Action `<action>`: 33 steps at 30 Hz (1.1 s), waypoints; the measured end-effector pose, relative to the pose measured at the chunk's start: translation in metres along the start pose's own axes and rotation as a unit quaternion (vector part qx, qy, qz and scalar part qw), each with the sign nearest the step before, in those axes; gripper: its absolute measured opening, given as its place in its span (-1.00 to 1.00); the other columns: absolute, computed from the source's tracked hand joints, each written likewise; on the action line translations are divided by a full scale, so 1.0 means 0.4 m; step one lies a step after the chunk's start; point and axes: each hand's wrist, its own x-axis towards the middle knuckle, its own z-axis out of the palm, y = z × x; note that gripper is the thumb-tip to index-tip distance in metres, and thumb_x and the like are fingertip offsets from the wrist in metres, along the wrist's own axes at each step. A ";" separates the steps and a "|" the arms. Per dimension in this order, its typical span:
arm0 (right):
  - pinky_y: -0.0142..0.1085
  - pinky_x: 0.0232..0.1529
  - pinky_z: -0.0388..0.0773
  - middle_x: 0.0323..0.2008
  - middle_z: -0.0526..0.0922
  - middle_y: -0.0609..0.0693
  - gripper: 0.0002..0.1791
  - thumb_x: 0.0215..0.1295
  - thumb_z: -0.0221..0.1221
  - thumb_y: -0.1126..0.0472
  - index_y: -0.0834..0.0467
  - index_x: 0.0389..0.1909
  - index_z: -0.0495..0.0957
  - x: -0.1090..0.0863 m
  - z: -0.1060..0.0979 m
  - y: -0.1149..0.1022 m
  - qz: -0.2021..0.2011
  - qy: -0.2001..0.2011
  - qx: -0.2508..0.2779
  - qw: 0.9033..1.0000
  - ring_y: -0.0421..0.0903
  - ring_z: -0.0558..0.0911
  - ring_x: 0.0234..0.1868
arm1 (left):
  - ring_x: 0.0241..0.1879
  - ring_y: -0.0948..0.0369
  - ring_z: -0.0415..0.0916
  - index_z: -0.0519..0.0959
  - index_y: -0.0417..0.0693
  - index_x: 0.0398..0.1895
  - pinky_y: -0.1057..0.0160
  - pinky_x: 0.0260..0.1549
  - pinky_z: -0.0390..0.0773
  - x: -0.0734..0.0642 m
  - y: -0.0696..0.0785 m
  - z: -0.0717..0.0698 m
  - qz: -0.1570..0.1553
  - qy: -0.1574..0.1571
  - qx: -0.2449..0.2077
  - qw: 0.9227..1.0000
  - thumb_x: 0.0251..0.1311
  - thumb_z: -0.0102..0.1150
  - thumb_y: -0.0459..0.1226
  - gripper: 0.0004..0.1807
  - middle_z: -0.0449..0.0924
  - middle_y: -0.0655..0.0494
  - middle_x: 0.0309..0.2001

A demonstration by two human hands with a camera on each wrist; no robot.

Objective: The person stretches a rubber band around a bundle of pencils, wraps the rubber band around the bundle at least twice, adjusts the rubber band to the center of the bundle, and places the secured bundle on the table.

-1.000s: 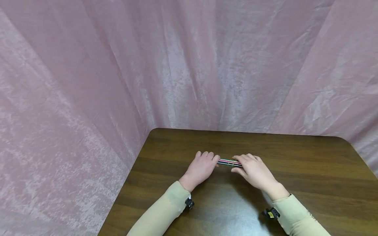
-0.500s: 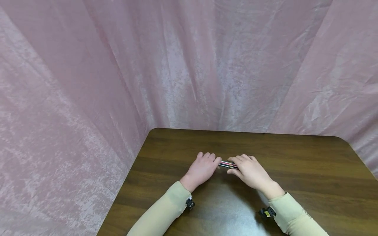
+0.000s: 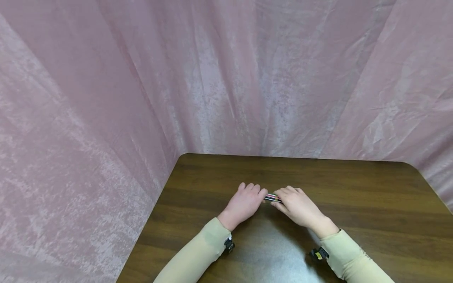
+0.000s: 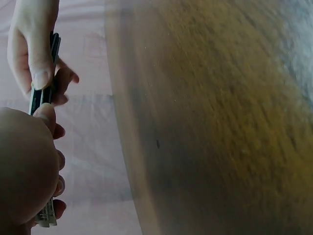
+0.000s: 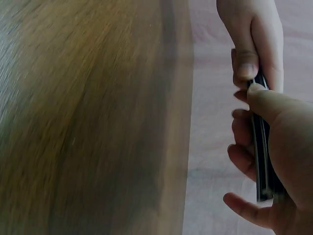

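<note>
A bundle of slim, pen-like sticks (image 3: pixel 269 197) spans the short gap between my two hands over the table, dark with white and pink stripes. A thin yellowish band crosses it beside the right fingers. My left hand (image 3: pixel 243 203) grips its left part; in the left wrist view pale stick ends (image 4: pixel 46 218) poke out below that hand. Around the right part curls my right hand (image 3: pixel 300 206), its thumb along the sticks and the little finger held away. In the right wrist view the dark bundle (image 5: pixel 260 147) runs through that palm, and both thumbs nearly meet on it.
A brown wooden table (image 3: pixel 198 173) with rounded corners lies under the hands. Pink velvety curtains (image 3: pixel 226 78) hang behind it and on the left. Each sleeve cuff carries a small black wrist camera (image 3: pixel 229 245).
My right hand has slid left along the bundle toward my left hand, so less of the sticks shows between them. The left hand has shifted slightly right.
</note>
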 end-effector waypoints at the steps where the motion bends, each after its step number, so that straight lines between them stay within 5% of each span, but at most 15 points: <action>1: 0.08 0.00 0.57 -0.17 0.71 -0.11 -0.69 0.48 0.34 -0.04 0.10 0.00 0.67 0.002 0.000 -0.002 0.001 -0.002 0.004 1.000 -0.02 0.66 -0.08 | -0.28 0.21 0.53 0.57 0.15 -0.03 0.19 -0.26 0.40 0.000 0.002 0.001 0.002 0.001 -0.001 1.000 0.47 0.24 0.12 -0.69 0.58 0.22 -0.23; 18: 0.10 -0.02 0.57 -0.20 0.73 -0.15 -0.74 0.44 0.39 -0.02 0.05 -0.03 0.72 -0.010 -0.035 0.027 0.048 0.002 0.010 0.999 -0.04 0.66 -0.13 | -0.24 0.19 0.53 0.55 0.08 -0.03 0.20 -0.25 0.43 -0.004 -0.041 0.009 -0.026 -0.019 -0.039 0.999 0.50 0.19 0.13 -0.65 0.56 0.20 -0.23; 33: 0.11 -0.02 0.56 -0.19 0.67 -0.08 -0.79 0.50 0.34 0.06 0.10 -0.06 0.62 0.012 -0.008 0.009 -0.011 0.003 -0.047 0.999 0.00 0.63 -0.10 | -0.28 0.16 0.48 0.53 0.07 -0.08 0.19 -0.33 0.37 -0.006 -0.026 0.008 -0.045 -0.017 -0.055 0.997 0.50 0.23 0.08 -0.70 0.54 0.16 -0.25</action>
